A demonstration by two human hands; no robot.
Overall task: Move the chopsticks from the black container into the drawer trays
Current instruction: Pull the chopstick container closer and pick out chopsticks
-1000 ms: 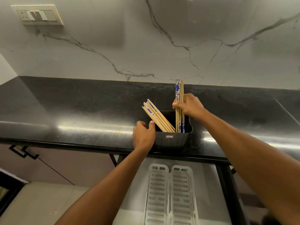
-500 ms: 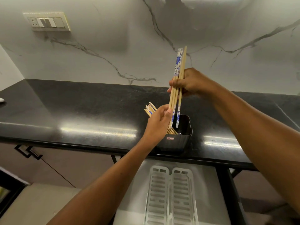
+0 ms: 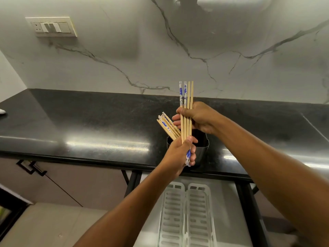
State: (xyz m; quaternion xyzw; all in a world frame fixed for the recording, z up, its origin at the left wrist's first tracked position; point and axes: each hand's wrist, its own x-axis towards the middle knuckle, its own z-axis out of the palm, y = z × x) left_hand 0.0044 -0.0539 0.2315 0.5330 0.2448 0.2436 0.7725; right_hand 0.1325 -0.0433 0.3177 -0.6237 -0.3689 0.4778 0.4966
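A small bundle of chopsticks, two with blue-patterned tops and two plain wooden, stands upright above the black container. My right hand grips the bundle near its middle. My left hand is closed around its lower ends, right in front of the container. Several more chopsticks lean to the left out of the container, behind my left hand. Two white slotted drawer trays lie side by side in the open drawer below the counter edge.
The black stone counter runs left and right under a marble-patterned wall. A switch plate is on the wall at upper left. Black cabinet handles sit below the counter on the left.
The right hand has lifted the bundle fully out of the container. My left hand has left the container's side and closed on the bundle's lower ends.
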